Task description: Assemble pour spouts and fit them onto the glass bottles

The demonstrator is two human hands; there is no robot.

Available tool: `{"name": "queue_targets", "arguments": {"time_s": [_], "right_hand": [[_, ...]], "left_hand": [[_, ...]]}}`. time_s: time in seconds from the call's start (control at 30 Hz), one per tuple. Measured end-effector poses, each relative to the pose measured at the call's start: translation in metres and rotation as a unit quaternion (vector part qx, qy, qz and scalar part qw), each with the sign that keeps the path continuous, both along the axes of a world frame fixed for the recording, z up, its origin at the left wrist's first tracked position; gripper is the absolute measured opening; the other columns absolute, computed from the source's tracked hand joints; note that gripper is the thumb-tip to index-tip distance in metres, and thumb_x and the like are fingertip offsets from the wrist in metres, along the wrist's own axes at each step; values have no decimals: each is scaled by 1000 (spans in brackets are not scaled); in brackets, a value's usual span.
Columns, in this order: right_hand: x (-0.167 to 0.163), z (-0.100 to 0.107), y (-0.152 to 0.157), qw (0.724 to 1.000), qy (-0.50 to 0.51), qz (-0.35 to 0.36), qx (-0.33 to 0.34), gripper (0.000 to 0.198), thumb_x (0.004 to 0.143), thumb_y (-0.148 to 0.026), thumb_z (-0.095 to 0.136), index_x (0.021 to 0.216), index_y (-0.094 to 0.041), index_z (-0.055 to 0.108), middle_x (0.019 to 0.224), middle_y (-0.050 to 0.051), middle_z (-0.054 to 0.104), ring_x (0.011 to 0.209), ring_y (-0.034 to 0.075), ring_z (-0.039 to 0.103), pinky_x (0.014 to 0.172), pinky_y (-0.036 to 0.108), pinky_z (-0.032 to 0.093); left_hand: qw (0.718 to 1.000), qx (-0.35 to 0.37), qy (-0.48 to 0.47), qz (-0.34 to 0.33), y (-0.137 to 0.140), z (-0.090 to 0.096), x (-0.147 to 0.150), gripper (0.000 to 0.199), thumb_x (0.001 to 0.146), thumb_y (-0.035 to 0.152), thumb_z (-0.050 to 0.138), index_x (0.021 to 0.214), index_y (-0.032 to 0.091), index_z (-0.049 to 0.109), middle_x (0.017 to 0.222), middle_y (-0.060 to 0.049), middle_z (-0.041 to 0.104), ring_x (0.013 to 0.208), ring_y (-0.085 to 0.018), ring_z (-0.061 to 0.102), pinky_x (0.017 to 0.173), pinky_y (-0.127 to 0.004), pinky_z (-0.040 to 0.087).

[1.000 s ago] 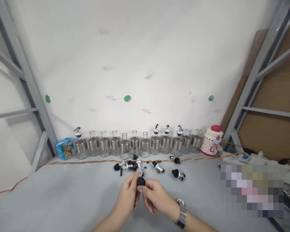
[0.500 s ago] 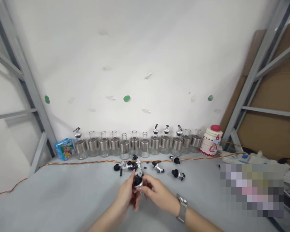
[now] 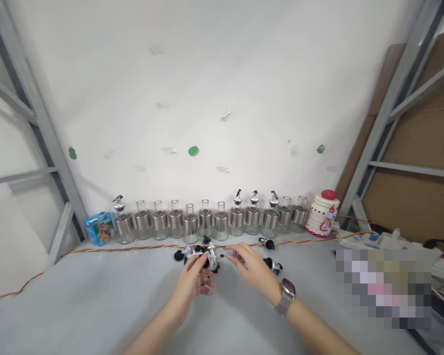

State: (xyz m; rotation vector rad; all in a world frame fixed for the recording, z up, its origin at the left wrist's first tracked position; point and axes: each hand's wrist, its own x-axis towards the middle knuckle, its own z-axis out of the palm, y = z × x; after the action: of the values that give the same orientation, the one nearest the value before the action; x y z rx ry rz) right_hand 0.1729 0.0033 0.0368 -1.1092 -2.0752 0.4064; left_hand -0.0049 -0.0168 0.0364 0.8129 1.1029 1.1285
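A white wall is flanked by two grey metal frames, and three green patches, the middle one nearly centred, are seen on it. Below it a grey table is crossed by a red and yellow twisted cord. Twelve glass bottles with metal bands are lined up along the wall. Four are fitted with pourers: the leftmost bottle and three neighbouring ones right of centre; eight are left open-necked. The row is bounded by one blue box at the left and one white jar with a red lid at the right.

Two loose pourers are seen lying to the right, one by the cord and one nearer, partly hidden by the right hand. More lie in a cluster in front of the bottles; their number cannot be told, as they overlap.

The left hand is held at the cluster's near edge, thumb raised, fingers curled below; whether a pourer is gripped there cannot be told. The right hand, a watch worn on its wrist, is arched palm down, its thumb and forefinger held apart beside the cluster.
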Motion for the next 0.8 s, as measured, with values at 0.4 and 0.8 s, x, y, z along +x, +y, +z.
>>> {"name": "queue_targets", "arguments": {"time_s": [0.4, 0.8], "right_hand": [[-18, -41, 28, 987, -144, 30, 71, 37, 80, -1, 38, 106, -20, 55, 98, 6, 56, 92, 19, 46, 83, 31, 38], [-15, -44, 28, 991, -127, -36, 30, 25, 72, 3, 42, 84, -14, 57, 89, 9, 53, 88, 19, 49, 80, 29, 40]], "left_hand": [[993, 31, -90, 64, 0, 3, -2, 35, 59, 25, 73, 82, 17, 49, 67, -2, 62, 59, -14, 62, 57, -25, 50], [997, 29, -63, 16, 1, -7, 3, 36, 55, 33, 73, 73, 17, 46, 52, 5, 55, 45, -9, 54, 48, -22, 46]]}}
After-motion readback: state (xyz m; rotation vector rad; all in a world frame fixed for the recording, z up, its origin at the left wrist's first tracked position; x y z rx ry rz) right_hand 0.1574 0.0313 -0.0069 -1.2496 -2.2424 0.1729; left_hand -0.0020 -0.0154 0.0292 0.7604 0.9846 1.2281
